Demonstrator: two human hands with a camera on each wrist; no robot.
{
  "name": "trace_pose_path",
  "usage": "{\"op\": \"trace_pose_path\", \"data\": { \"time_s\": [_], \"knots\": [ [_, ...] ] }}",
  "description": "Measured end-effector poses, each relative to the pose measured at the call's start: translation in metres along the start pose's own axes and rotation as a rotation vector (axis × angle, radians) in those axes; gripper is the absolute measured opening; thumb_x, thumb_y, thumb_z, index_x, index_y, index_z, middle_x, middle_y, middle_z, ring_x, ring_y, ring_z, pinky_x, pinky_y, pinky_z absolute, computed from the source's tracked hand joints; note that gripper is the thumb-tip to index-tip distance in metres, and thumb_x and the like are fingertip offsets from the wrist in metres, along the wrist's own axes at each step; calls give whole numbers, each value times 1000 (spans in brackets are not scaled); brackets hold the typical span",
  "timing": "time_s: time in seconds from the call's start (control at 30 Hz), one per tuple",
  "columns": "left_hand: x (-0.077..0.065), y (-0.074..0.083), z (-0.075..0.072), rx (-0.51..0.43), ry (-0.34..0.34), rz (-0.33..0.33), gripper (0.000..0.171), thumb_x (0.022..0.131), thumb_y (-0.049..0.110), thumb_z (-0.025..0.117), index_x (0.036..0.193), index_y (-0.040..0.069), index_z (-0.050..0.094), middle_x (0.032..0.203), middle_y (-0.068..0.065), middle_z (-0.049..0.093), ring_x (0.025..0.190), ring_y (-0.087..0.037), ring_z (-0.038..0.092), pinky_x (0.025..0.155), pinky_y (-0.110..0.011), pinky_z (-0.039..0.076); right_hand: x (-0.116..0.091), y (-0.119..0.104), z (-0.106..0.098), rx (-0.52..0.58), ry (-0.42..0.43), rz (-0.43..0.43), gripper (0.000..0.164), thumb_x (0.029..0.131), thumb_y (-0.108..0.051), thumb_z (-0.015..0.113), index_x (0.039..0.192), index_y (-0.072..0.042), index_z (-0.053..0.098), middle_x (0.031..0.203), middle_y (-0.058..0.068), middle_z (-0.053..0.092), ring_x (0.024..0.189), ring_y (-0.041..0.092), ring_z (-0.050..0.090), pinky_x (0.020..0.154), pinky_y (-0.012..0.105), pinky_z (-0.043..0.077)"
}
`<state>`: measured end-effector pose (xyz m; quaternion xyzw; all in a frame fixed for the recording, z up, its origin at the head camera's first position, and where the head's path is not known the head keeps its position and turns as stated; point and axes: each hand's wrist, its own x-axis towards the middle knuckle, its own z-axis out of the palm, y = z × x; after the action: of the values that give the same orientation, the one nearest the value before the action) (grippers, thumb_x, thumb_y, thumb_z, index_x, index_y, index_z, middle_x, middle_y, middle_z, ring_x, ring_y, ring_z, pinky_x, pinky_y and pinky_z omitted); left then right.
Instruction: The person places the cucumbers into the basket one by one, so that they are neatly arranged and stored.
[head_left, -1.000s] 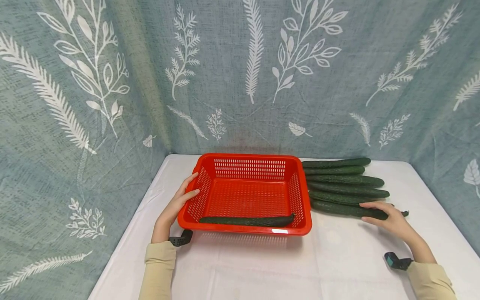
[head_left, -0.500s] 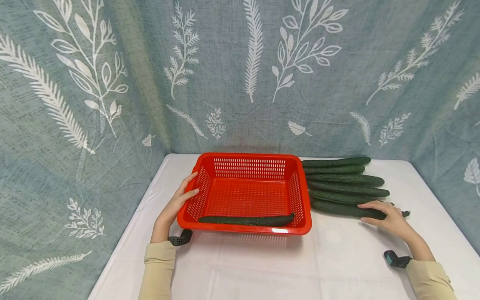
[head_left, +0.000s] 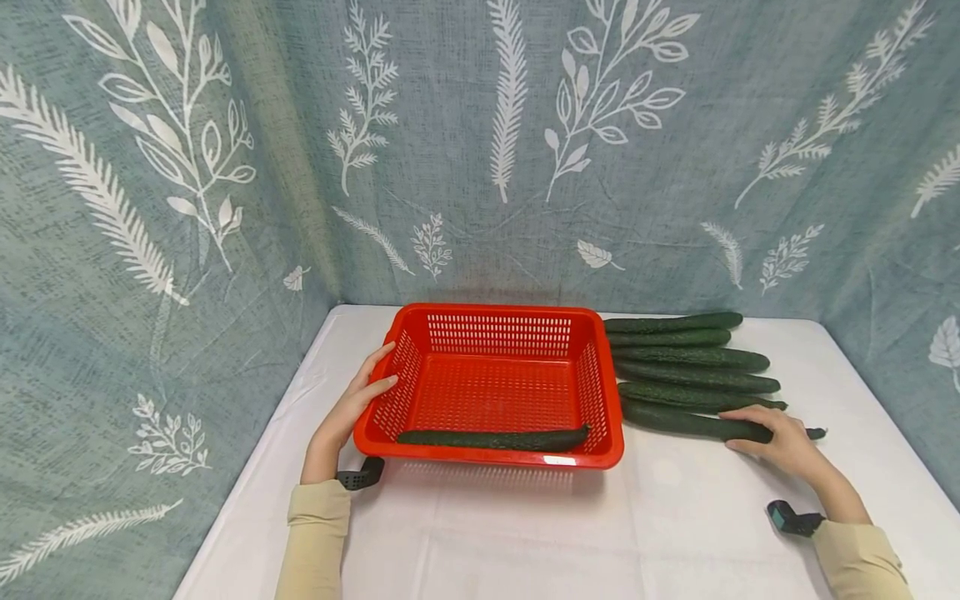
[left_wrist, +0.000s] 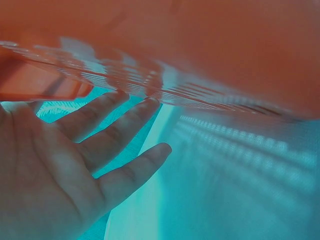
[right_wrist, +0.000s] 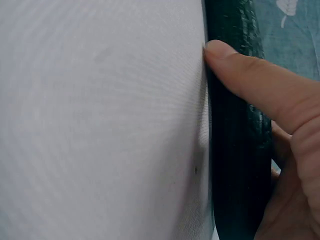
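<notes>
My left hand (head_left: pixel 348 417) holds the left rim of a red plastic basket (head_left: pixel 489 458). Its thumb and index finger lie over the rim. In the left wrist view its other fingers (left_wrist: pixel 132 117) stretch along the outside of the perforated wall. One dark green cucumber (head_left: pixel 495 440) lies inside, along the near wall. To the right, my right hand (head_left: pixel 787 442) grips the nearest cucumber (head_left: pixel 675 419) of a row on the table. The right wrist view shows the thumb (right_wrist: pixel 250 75) pressed along that cucumber's side; the other fingers are mostly hidden behind it.
Several more cucumbers (head_left: pixel 693 379) lie side by side just right of the basket, their left ends hidden by its rim. White cloth (head_left: pixel 510 542) covers the table. A leaf-patterned curtain (head_left: pixel 465 242) hangs behind and at both sides.
The gripped cucumber's right end has shifted slightly rightward and toward me, opening a narrow gap to its neighbour. My left hand and the basket hold their place.
</notes>
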<state>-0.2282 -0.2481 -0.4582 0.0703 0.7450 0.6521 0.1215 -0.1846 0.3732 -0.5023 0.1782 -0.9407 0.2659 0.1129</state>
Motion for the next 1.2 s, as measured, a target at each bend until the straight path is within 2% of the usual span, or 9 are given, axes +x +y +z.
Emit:
{"op": "trace_pose_path", "data": {
  "time_s": [0.07, 0.13, 0.23, 0.33, 0.37, 0.43, 0.67, 0.93, 1.2],
  "knots": [
    [0, 0, 0, -3, 1, -3, 61, 97, 29, 46, 148, 32, 13, 146, -12, 22, 114, -37, 42, 82, -36, 51, -1, 0, 0, -9, -13, 6, 42, 70, -17, 79, 109, -9, 66, 104, 16, 63, 98, 37, 51, 81, 56, 36],
    [0, 0, 0, -10, -1, -5, 61, 97, 28, 45, 148, 33, 13, 145, -12, 22, 115, -37, 41, 82, -37, 51, -2, 1, 0, -7, -19, 11, 40, 71, -18, 79, 108, -10, 66, 104, 16, 63, 97, 39, 50, 81, 56, 36],
    [-2, 7, 2, -19, -6, -12, 60, 98, 23, 43, 149, 29, 12, 146, -13, 20, 117, -40, 39, 84, -39, 50, -2, 1, 0, 20, -18, 15, 39, 71, -18, 78, 108, -12, 67, 104, 15, 63, 100, 16, 50, 82, 56, 35],
    [-2, 8, 2, -27, -9, -19, 60, 98, 22, 43, 149, 29, 11, 146, -13, 20, 118, -41, 38, 85, -40, 49, -3, 1, 0, 61, -9, 3, 39, 71, -16, 79, 108, -13, 67, 104, 14, 63, 99, -7, 40, 82, 55, 34],
    [-1, 7, 2, -24, -8, -21, 60, 98, 22, 43, 149, 29, 11, 146, -13, 20, 118, -41, 38, 85, -40, 49, -4, 1, 0, 72, -7, -3, 39, 71, -16, 79, 108, -13, 67, 103, 13, 63, 99, -12, 36, 82, 54, 34],
    [0, 4, 2, -21, -5, -17, 60, 98, 25, 44, 148, 31, 12, 146, -12, 20, 118, -39, 39, 84, -39, 50, -4, 1, 0, 71, 0, -20, 40, 70, -15, 79, 108, -13, 68, 102, 10, 63, 98, -15, 35, 82, 50, 34],
    [-1, 4, 1, -33, -5, -24, 60, 98, 24, 44, 148, 31, 12, 146, -12, 20, 118, -39, 39, 84, -39, 50, 0, -1, -4, 54, 18, -67, 43, 69, -10, 79, 110, -14, 67, 101, 5, 62, 98, -14, 36, 80, 47, 37],
    [-12, 23, 8, -30, -17, -25, 61, 98, 21, 42, 149, 23, 9, 145, -17, 20, 119, -45, 37, 87, -44, 48, 4, -8, -10, 0, 46, -107, 42, 68, -11, 80, 108, -16, 69, 100, 4, 63, 97, -12, 41, 79, 26, 37],
    [-12, 23, 8, -45, -23, -21, 60, 98, 20, 41, 149, 23, 10, 145, -18, 20, 120, -45, 36, 87, -45, 48, 5, -12, -16, 13, 25, -87, 41, 71, -11, 78, 110, -15, 68, 102, 4, 61, 99, -9, 40, 78, 32, 37]
  ]
}}
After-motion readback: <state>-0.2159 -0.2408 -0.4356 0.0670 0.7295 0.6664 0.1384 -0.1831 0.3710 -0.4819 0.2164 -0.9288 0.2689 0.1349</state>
